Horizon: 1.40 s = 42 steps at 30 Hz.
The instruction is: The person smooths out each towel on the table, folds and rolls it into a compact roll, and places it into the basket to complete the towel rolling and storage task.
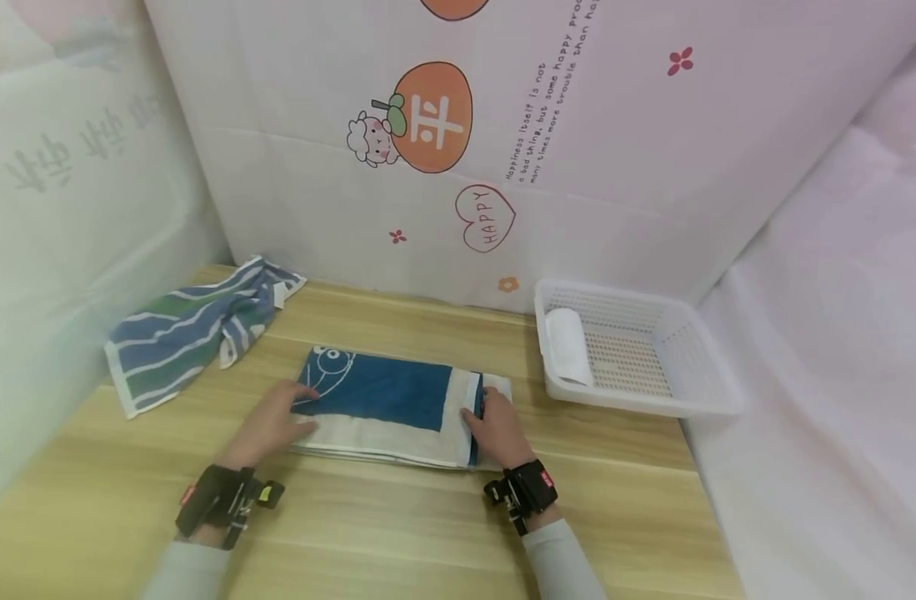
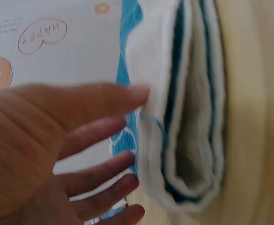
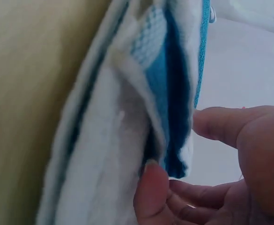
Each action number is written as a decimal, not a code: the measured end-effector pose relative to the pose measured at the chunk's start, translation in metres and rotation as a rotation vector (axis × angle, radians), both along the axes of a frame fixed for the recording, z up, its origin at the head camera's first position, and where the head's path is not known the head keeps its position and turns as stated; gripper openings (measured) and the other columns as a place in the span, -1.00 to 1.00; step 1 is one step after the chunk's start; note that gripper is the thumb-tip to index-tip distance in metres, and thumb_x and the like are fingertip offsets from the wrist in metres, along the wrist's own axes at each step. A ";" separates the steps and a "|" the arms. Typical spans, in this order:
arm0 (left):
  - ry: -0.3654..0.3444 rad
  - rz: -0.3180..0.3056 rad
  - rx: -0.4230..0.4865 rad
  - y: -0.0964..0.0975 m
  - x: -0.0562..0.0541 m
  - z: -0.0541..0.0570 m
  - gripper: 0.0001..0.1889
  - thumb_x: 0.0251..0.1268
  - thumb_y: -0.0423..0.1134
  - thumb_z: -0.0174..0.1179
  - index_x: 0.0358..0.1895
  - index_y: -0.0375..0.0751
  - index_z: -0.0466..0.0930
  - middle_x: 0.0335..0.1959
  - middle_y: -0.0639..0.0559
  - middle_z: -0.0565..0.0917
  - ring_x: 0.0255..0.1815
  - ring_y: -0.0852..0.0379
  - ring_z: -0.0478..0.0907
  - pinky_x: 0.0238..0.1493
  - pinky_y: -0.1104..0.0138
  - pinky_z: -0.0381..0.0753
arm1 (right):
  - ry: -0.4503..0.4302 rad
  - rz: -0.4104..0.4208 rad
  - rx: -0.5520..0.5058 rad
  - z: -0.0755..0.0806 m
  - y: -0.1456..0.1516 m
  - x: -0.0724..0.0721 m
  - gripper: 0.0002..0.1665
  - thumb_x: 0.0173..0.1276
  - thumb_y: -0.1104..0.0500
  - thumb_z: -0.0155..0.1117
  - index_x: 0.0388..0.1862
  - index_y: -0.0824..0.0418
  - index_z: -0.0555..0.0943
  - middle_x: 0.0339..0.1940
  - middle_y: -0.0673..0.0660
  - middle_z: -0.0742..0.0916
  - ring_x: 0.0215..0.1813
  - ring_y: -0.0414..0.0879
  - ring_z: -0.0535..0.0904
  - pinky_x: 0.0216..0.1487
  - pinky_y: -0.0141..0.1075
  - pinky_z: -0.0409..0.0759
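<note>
A folded blue-and-white towel (image 1: 397, 396) with a cartoon outline lies flat on the wooden table. At its left end is my left hand (image 1: 272, 423), thumb and fingers spread apart. In the left wrist view the thumb (image 2: 104, 101) reaches over the towel's white border (image 2: 151, 56), and the other fingers extend loosely beside the end. My right hand (image 1: 498, 429) pinches the upper layers at the right end. The right wrist view has its thumb (image 3: 216, 123) on the top side and one finger (image 3: 151, 190) at the opening between the folds (image 3: 127, 103).
A crumpled striped towel (image 1: 180, 325) in blue, green and white lies at the back left. At the back right stands a white plastic basket (image 1: 698, 354) with a rolled white cloth (image 1: 568, 346) along its left side. Printed sheets (image 1: 315, 208) hang around the table.
</note>
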<state>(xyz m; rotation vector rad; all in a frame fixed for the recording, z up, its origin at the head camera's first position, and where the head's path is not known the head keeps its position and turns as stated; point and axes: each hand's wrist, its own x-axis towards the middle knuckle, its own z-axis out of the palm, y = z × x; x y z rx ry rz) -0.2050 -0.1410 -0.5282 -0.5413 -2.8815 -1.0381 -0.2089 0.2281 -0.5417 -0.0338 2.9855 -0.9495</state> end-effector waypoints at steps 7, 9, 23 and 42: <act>0.037 -0.111 -0.063 -0.012 0.013 -0.015 -0.26 -0.24 -0.25 0.57 0.18 -0.32 0.59 0.36 -0.55 0.37 0.34 -0.57 0.30 0.30 -0.41 0.27 | -0.037 0.040 -0.055 -0.004 -0.007 0.000 -0.17 0.52 0.08 0.22 0.50 0.57 0.17 0.43 0.56 0.42 0.45 0.37 0.38 0.41 0.16 0.41; 0.056 -0.112 -0.048 -0.011 0.014 -0.016 -0.29 -0.25 -0.32 0.54 0.17 -0.33 0.59 0.35 -0.55 0.37 0.34 -0.57 0.30 0.30 -0.41 0.28 | -0.017 0.063 -0.087 -0.002 -0.011 0.001 -0.20 0.53 0.15 0.19 0.52 0.57 0.13 0.44 0.57 0.40 0.45 0.37 0.38 0.40 0.16 0.43; 0.110 -0.033 -0.053 -0.018 0.010 -0.019 -0.35 -0.06 -0.48 0.39 0.23 -0.49 0.50 0.28 -0.51 0.47 0.30 -0.49 0.37 0.35 -0.31 0.31 | 0.253 0.112 -0.174 0.057 0.017 0.021 -0.33 0.53 0.32 0.15 0.51 0.50 0.20 -0.36 0.19 0.64 -0.38 -0.10 0.47 -0.35 -0.25 0.41; 0.081 -0.093 -0.102 -0.007 0.014 -0.015 -0.29 0.06 -0.11 0.49 0.27 -0.39 0.51 0.31 -0.50 0.46 0.32 -0.48 0.38 0.34 -0.32 0.33 | 0.216 -0.024 0.045 0.011 0.041 0.022 -0.30 0.37 0.38 0.30 0.43 0.51 0.31 0.14 0.52 0.55 0.18 0.37 0.49 0.15 0.18 0.53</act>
